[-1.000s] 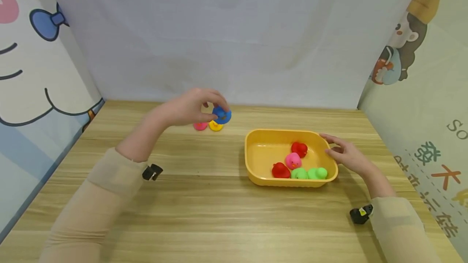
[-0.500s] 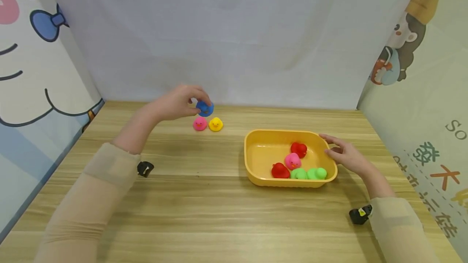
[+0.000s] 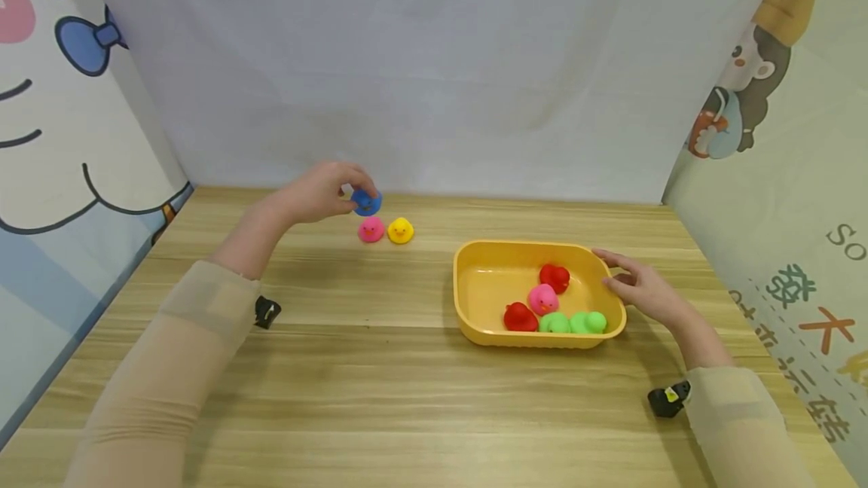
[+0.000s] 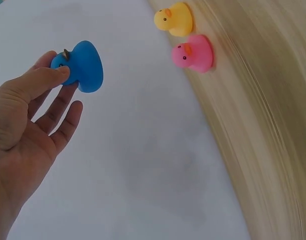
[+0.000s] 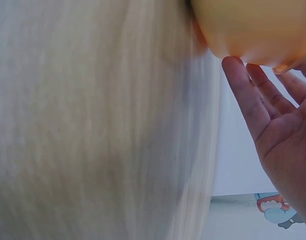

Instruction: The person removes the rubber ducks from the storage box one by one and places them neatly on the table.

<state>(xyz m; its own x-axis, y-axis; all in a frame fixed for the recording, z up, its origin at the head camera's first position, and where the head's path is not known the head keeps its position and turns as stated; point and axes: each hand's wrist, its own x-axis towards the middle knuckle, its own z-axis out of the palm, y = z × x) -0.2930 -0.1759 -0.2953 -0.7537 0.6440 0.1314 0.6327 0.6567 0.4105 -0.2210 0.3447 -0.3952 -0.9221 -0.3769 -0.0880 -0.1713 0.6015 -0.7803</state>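
My left hand pinches a blue rubber duck by its head, between thumb and fingers. In the head view the blue duck is just behind a pink duck, which stands beside a yellow duck on the table. At the right, my right hand holds the end of a yellow plastic tub. Its thumb lies over the rim and the other fingers rest along the outer wall, as the right wrist view shows. Inside the tub are two red ducks, a pink one and two green ones.
The wood-grain table ends at a pale cloth backdrop behind the ducks. Printed cloths hang at both sides. A small black device sits at the right cuff, another at the left.
My left hand has carried the blue duck leftward, from behind the yellow duck to behind the pink one, and the duck has tipped more face-forward. The right hand and tub stay put.
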